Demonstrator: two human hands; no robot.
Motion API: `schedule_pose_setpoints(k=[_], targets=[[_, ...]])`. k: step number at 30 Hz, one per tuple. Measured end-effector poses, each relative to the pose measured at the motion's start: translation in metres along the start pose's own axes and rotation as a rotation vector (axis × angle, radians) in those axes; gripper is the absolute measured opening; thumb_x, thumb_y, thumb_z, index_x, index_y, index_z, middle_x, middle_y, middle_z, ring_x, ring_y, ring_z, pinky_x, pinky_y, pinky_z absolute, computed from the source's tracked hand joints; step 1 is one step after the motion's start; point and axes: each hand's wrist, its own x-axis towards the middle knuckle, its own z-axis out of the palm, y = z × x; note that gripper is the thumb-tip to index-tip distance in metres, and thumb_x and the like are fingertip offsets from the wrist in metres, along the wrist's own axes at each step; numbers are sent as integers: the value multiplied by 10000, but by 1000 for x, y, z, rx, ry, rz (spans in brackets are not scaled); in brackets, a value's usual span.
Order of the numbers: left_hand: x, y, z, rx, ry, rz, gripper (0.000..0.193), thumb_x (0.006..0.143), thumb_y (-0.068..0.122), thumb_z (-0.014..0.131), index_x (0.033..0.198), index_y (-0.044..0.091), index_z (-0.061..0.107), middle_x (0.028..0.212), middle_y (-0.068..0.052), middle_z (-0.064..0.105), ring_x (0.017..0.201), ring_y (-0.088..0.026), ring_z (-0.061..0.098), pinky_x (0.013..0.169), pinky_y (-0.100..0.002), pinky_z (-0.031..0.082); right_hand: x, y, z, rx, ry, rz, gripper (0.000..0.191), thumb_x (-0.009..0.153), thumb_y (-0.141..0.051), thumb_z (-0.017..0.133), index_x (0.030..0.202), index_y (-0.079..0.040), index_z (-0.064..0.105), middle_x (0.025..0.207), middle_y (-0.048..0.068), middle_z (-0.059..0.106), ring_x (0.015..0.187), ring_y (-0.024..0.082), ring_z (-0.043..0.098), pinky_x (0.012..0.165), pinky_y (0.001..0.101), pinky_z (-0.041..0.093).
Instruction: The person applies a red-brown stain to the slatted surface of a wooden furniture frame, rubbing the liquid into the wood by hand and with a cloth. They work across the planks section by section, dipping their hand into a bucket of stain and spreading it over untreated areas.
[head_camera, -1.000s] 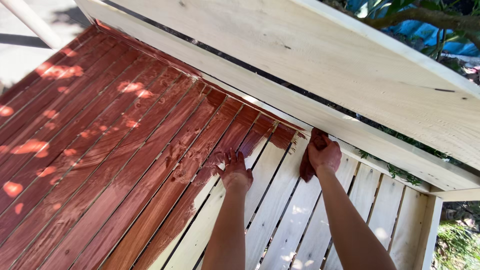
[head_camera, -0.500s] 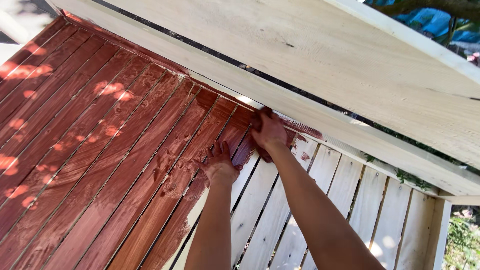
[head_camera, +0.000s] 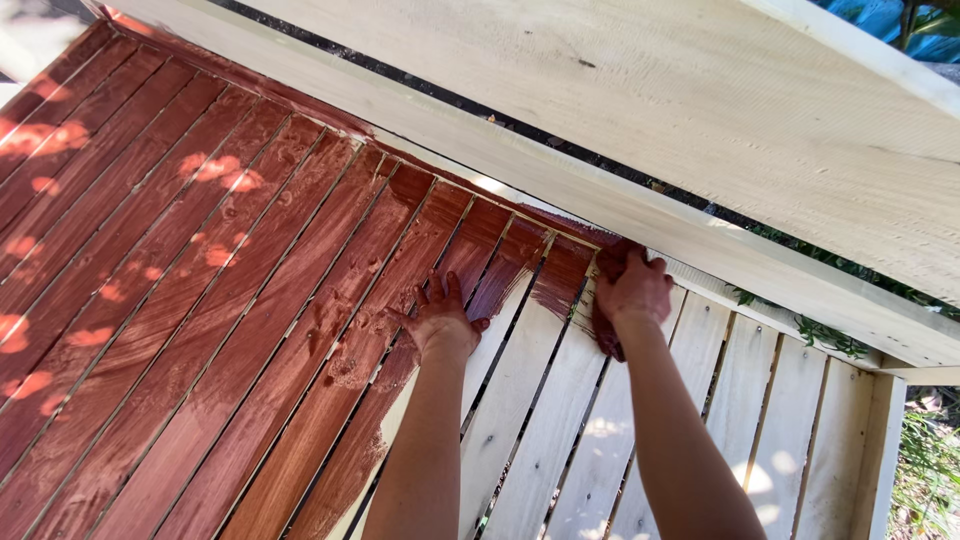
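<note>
1. A slatted wooden panel (head_camera: 250, 330) fills most of the view; its left slats are coated in red-brown stain, while the slats at the right (head_camera: 760, 420) are left bare and pale.
2. A broad unpainted board (head_camera: 700, 110) is seen across the top, with a pale rail (head_camera: 560, 180) running just below it along the panel's upper edge.
3. The left hand (head_camera: 440, 320), smeared with stain, is pressed flat on the slats at the edge of the stained area, fingers spread wide, nothing held in its grip.
4. The right hand (head_camera: 632, 290) is closed in a tight grip on a stain-soaked rag (head_camera: 606, 335), which is pressed against a bare slat just below the rail.
</note>
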Motion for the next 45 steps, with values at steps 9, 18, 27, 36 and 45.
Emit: schedule_pose_setpoints(k=[9, 18, 27, 36, 45], targets=[[-4, 2, -6, 23, -31, -9, 1067, 934, 682, 570, 1659, 246, -81, 1741, -2, -121, 1599, -277, 9, 1191, -745, 68, 26, -43, 36, 106, 119, -197, 778, 817, -411, 760, 1505, -241, 439, 1627, 174, 299, 1273, 395, 543, 947, 489, 536], [-6, 1, -3, 35, -1, -3, 1027, 945, 676, 536, 1649, 265, -88, 1734, 38, -144, 1598, -262, 12, 1168, -788, 75, 49, 1, 95, 869, 379, -81, 549, 824, -425, 814, 1302, -182, 693, 1204, 110, 804, 1120, 253, 770, 1044, 358, 587], [-4, -12, -26, -35, 30, -20, 1073, 909, 700, 557, 1673, 249, -47, 1751, 25, -91, 1578, -248, 103, 1195, -773, 39, 0, -85, 34, 277, 76, 59, 879, 801, -488, 832, 1544, -304, 401, 1612, 157, 267, 1428, 427, 380, 1121, 440, 451], [25, -31, -38, -148, 76, -156, 1264, 772, 762, 682, 1656, 238, -53, 1743, -4, -143, 1584, -234, 15, 1141, -806, 117, -4, -178, 47, -54, -60, -413, 851, 908, -558, 679, 1624, -272, 319, 1635, 121, 308, 1495, 421, 336, 1067, 461, 521], [25, -32, -57, -145, 15, -221, 1425, 683, 822, 758, 1641, 277, -146, 1718, -133, -186, 1543, -498, -99, 1108, -834, 116, 16, -43, 37, 239, 113, -39, 706, 870, -422, 709, 1530, -267, 510, 1585, 107, 434, 1406, 312, 500, 1140, 434, 463]])
